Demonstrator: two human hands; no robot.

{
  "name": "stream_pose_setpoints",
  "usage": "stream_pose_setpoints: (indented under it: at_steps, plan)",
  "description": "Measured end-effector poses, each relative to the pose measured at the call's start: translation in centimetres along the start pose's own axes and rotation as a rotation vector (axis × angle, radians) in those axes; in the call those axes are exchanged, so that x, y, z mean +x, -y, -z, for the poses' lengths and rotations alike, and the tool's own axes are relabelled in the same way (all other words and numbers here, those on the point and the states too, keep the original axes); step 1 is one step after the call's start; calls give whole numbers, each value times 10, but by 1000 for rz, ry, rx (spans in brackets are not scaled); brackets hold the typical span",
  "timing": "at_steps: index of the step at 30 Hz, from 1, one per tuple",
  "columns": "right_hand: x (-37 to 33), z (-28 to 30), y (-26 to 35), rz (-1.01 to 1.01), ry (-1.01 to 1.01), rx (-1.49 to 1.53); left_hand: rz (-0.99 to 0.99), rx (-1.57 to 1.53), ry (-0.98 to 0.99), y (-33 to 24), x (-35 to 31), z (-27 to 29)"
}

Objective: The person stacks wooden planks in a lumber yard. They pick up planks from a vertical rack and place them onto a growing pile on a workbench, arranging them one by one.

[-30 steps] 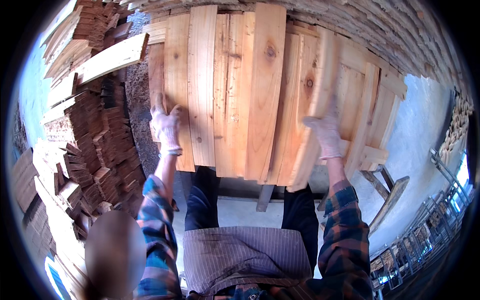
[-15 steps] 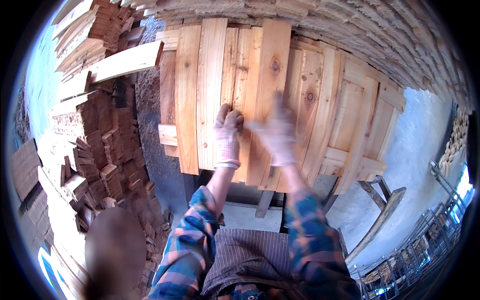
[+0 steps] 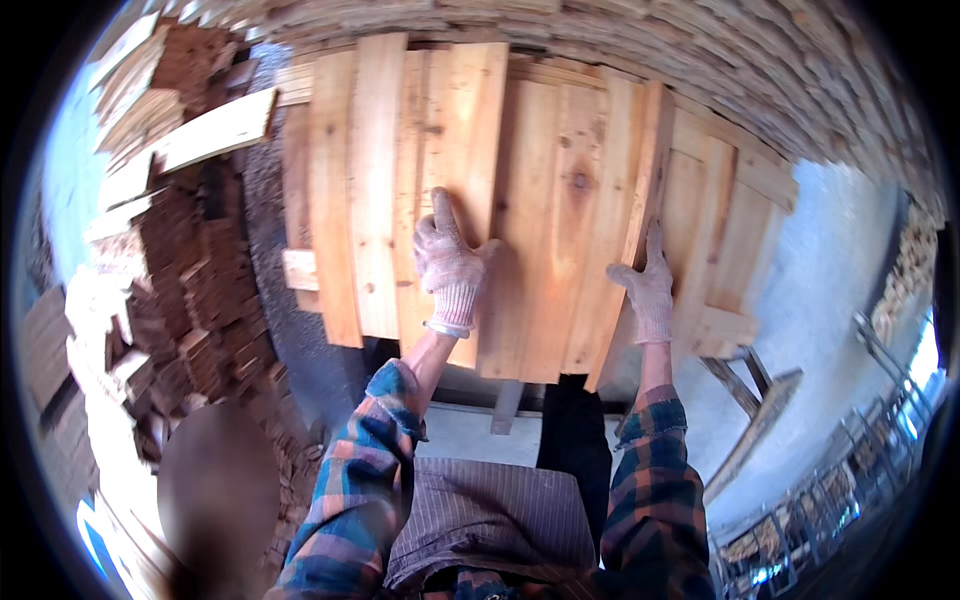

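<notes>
Wooden boards [image 3: 375,200] lie side by side in front of me, their long sides running away from me. My left hand [image 3: 452,265], in a pale knitted glove, rests on a board left of centre. Its index finger points up along the wood and its thumb spreads to the right. Further right, a narrow wooden board [image 3: 647,160] is tilted up on its edge. My gloved right hand [image 3: 648,290] grips that edge, thumb on the left side and fingers on the right. Between both hands lies a board with a dark knot [image 3: 578,180].
Dark supports [image 3: 507,405] stand beneath the boards. A large stack of cut wood [image 3: 205,270] fills the left side, with a pale plank [image 3: 215,132] jutting from it. Stacked timber [image 3: 700,50] runs along the back. A wooden trestle leg [image 3: 755,430] stands lower right.
My right hand has moved right from the middle boards to a narrow board, which now stands tilted on edge. My left hand has spread its thumb and index finger. The view has shifted slightly.
</notes>
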State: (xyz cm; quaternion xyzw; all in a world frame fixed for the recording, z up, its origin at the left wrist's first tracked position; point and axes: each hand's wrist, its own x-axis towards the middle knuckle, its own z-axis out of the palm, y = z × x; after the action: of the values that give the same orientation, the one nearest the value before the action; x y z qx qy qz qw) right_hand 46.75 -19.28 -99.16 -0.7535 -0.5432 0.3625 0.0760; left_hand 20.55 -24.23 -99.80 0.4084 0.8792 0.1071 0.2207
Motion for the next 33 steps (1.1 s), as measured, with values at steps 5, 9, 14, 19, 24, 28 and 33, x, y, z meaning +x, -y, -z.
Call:
stream_pose_setpoints:
  at_steps: [5,9,14,19,24,28,33]
  plan:
    - [0,-26,-27,93,27,382,167,-424,46,59,11,56]
    - [-2,-30,-8,-3,52,186,166,91,-92,131,48,102]
    - [5,-34,-21,39,39,266,-37,156,-354,218,122,108]
    - [5,-33,-9,-86,64,319,-29,-670,-135,264,153,97]
    - [2,-40,-13,-99,19,415,270,-460,54,250,147,80]
    - [-2,-42,-4,-97,13,510,343,-602,9,230,145,90]
    - [-3,-46,20,-137,4,448,415,-543,-155,238,172,89]
